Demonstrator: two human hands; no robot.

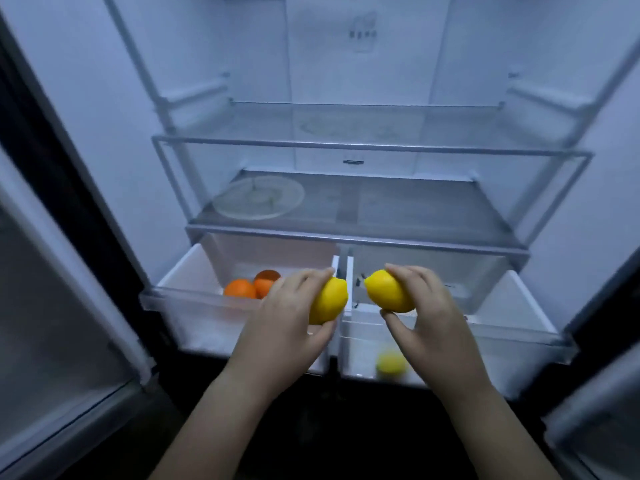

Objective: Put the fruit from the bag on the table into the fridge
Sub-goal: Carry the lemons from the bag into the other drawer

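Oranges: two, perhaps three, huddled at the back of the left crisper drawer, which stands pulled out; fruit seems sorted by kind.
Left hand: fingers over the top, thumb beneath, clamped on the left-hand lemon, held above that drawer's right wall.
Drawer walls: the two inner walls stand side by side between the two held lemons; likely a sideways shift carries this lemon across.
Right-hand lemon: pinched between curled fingers and thumb of the right hand, above the left end of the right crisper drawer.
Loose lemon: blurred, on that drawer's floor near the front, probably marking the lemons' place.
Room: the glass shelf overhangs the drawers' rear, so a drop is easiest toward the front, to the loose lemon's right.
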